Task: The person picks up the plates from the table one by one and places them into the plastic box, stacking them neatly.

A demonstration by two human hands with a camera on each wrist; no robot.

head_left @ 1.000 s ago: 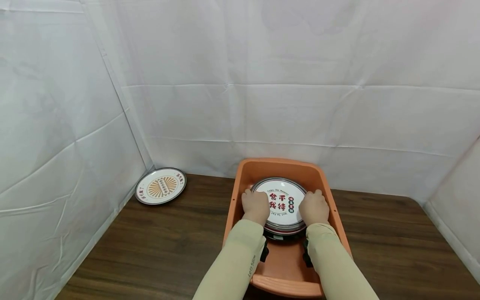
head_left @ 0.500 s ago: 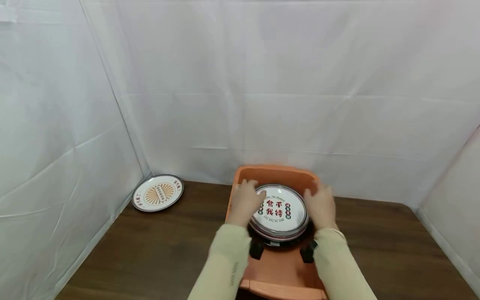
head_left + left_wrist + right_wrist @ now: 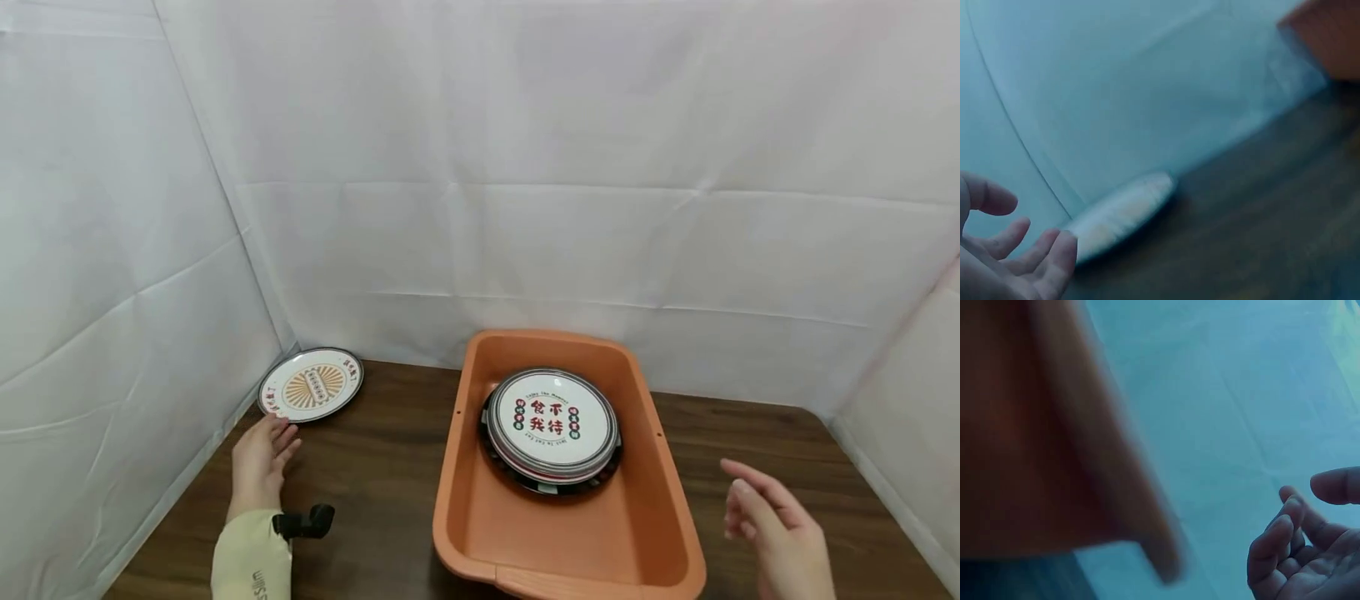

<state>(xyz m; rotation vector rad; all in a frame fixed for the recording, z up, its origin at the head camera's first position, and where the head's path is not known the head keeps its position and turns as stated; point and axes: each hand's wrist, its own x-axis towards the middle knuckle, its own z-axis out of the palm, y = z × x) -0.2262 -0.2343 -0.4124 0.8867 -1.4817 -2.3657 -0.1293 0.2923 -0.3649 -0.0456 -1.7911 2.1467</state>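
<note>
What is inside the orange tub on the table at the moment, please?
Inside the orange tub sits a stack of round plates; the top one is white with red characters. Dark rims show beneath it, but the count and designs of the lower plates are covered.

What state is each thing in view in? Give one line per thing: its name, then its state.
Left hand: open, empty, close to the sunburst plate.
Right hand: open, empty, right of the tub.
Sunburst plate: lying alone on the table.
Plate stack: sitting inside the tub, untouched.
Orange tub: upright on the table.
</note>
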